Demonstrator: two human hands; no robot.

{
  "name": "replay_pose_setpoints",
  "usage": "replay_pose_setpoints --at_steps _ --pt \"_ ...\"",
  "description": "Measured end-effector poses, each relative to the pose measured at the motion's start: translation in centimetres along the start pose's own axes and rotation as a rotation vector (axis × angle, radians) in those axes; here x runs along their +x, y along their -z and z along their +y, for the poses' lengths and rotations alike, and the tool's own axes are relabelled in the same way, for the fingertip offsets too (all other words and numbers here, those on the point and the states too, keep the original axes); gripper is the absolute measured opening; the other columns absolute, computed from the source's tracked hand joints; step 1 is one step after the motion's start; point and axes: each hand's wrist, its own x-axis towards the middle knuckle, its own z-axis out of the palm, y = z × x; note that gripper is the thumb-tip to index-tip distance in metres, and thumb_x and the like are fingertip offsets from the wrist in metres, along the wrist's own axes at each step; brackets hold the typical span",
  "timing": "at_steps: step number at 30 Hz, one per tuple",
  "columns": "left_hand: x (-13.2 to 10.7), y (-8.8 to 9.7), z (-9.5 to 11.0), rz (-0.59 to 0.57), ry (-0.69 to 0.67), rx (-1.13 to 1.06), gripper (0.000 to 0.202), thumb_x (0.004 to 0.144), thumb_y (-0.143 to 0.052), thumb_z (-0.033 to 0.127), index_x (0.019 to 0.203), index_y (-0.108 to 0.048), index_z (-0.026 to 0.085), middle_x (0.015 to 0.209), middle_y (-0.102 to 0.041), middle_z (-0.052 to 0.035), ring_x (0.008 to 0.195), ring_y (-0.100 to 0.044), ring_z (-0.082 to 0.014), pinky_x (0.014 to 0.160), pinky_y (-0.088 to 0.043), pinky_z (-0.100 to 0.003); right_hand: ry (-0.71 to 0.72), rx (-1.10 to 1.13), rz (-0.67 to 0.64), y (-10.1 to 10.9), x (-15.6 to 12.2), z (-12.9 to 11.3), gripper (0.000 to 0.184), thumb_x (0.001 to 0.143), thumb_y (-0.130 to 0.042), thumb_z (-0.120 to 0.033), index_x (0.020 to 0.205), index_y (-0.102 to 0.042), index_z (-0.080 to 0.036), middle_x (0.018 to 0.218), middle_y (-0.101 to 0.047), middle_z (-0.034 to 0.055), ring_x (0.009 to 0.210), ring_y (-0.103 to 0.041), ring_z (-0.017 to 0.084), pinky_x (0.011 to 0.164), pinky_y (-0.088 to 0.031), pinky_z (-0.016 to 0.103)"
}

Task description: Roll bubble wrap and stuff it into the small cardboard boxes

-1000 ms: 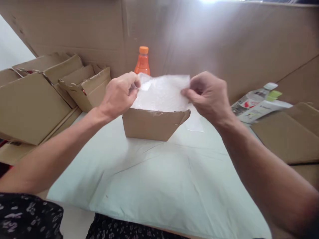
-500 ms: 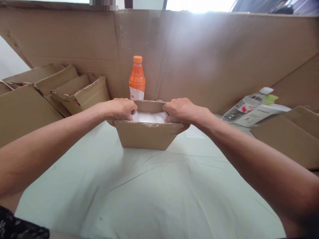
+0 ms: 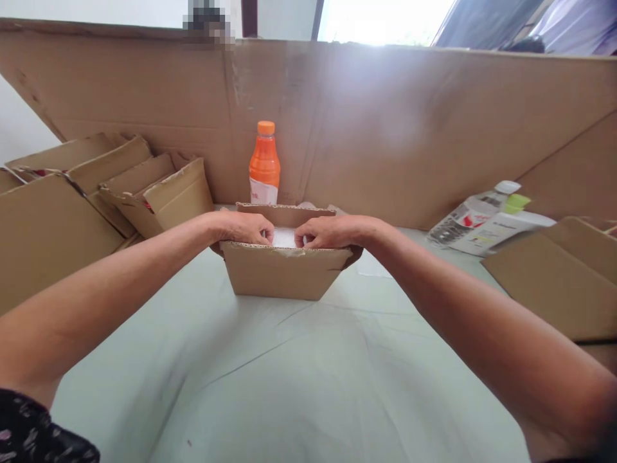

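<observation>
A small open cardboard box (image 3: 284, 273) stands on the pale green cloth (image 3: 299, 379) in front of me. Both my hands reach into its top. My left hand (image 3: 243, 228) has its fingers curled down inside, pressing on white bubble wrap (image 3: 284, 236) that shows between the hands. My right hand (image 3: 332, 231) does the same from the right side, fingers bent onto the wrap. The two hands nearly meet at the box's middle. Most of the wrap is hidden below the box's front wall.
An orange drink bottle (image 3: 265, 164) stands behind the box against a tall cardboard wall (image 3: 409, 128). Several open cardboard boxes (image 3: 144, 186) lie at the left. A clear bottle and printed packets (image 3: 482, 218) lie at the right, beside a flat cardboard piece (image 3: 554, 276).
The bubble wrap, held up above the box a second ago, has been lowered into it. My hands have moved closer together, pressing the wrap down.
</observation>
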Motion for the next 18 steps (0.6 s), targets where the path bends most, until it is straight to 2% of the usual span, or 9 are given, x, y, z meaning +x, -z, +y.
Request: replay_pose_setpoints --at_steps 2,3,5,7,9,10,13,15,18 --pt "-1.3 0.6 0.0 0.024 -0.019 -0.057 0.021 0.074 -0.069 0.035 0.090 -0.079 0.029 0.073 -0.071 -0.0032 0.055 -0.062 -0.0170 0.054 -0.048 -0.028 0.058 0.009 0.068 0.3 -1.3 0.3 0.017 0.086 -0.062 -0.024 0.094 -0.077 -0.026 0.091 -0.074 0.0019 0.064 -0.063 0.013 0.051 -0.041 0.023" --pt "-2.4 0.7 -0.2 0.103 -0.052 -0.110 0.022 0.076 -0.068 0.034 0.094 -0.079 0.028 0.074 -0.071 -0.0031 0.057 -0.063 -0.0171 0.055 -0.049 -0.029 0.087 0.016 0.175 0.3 -2.5 0.6 0.017 0.087 -0.060 -0.024 0.093 -0.076 -0.025 0.089 -0.074 0.0018 0.066 -0.064 0.014 0.055 -0.042 0.024" --pt "-5.1 0.1 -1.0 0.436 -0.144 -0.252 0.025 0.082 -0.065 0.032 0.102 -0.078 0.026 0.082 -0.073 -0.0036 0.067 -0.065 -0.0170 0.063 -0.053 -0.030 0.100 0.064 0.510 -0.6 -5.6 1.5 0.018 0.089 -0.057 -0.024 0.089 -0.075 -0.023 0.084 -0.074 0.0017 0.071 -0.064 0.015 0.062 -0.044 0.026" --pt "-7.8 -2.2 -2.5 0.883 -0.190 -0.415 0.028 0.089 -0.062 0.034 0.110 -0.074 0.022 0.091 -0.074 -0.0044 0.081 -0.066 -0.0167 0.075 -0.057 -0.032 0.026 0.170 0.856 -3.0 -8.3 2.9 0.020 0.091 -0.055 -0.029 0.086 -0.073 -0.022 0.080 -0.072 0.0025 0.071 -0.063 0.017 0.064 -0.045 0.028" --pt "-9.4 -5.8 -4.3 1.171 -0.124 -0.578 0.034 0.088 -0.065 0.038 0.116 -0.070 0.020 0.099 -0.074 -0.0054 0.090 -0.068 -0.0180 0.083 -0.058 -0.034 -0.026 0.304 1.016 -6.6 -9.5 4.3 0.021 0.090 -0.058 -0.037 0.091 -0.072 -0.021 0.083 -0.073 0.0048 0.073 -0.064 0.019 0.064 -0.047 0.031" --pt "-9.6 -7.8 -5.0 1.164 -0.094 -0.668 0.043 0.082 -0.070 0.040 0.120 -0.067 0.019 0.107 -0.074 -0.0076 0.098 -0.068 -0.0204 0.087 -0.059 -0.036 -0.020 0.370 1.009 -8.5 -9.4 4.8 0.025 0.087 -0.061 -0.041 0.100 -0.071 -0.021 0.091 -0.075 0.0065 0.077 -0.066 0.021 0.065 -0.049 0.032" --pt "-8.0 -12.6 -6.1 0.965 -0.055 -0.813 0.061 0.074 -0.074 0.044 0.128 -0.061 0.018 0.126 -0.070 -0.0130 0.116 -0.066 -0.0262 0.092 -0.060 -0.040 0.000 0.519 0.845 -13.1 -6.6 5.2 0.048 0.083 -0.067 -0.047 0.122 -0.064 -0.020 0.115 -0.074 0.0117 0.093 -0.069 0.025 0.068 -0.054 0.034" --pt "-6.1 -14.1 -5.4 0.896 -0.049 -0.848 0.058 0.076 -0.070 0.043 0.128 -0.060 0.017 0.128 -0.069 -0.0133 0.116 -0.067 -0.0255 0.090 -0.061 -0.038 -0.033 0.580 0.807 -14.3 -4.6 5.0 0.049 0.084 -0.065 -0.047 0.123 -0.062 -0.018 0.114 -0.074 0.0128 0.089 -0.069 0.024 0.070 -0.056 0.035" --pt "-4.2 -14.9 -2.8 0.902 -0.053 -0.887 0.052 0.079 -0.064 0.036 0.127 -0.061 0.016 0.125 -0.071 -0.0126 0.109 -0.069 -0.0231 0.086 -0.062 -0.035 -0.069 0.639 0.891 -14.5 -4.2 5.3 0.042 0.085 -0.062 -0.044 0.117 -0.062 -0.017 0.106 -0.075 0.0106 0.076 -0.067 0.020 0.069 -0.056 0.035"
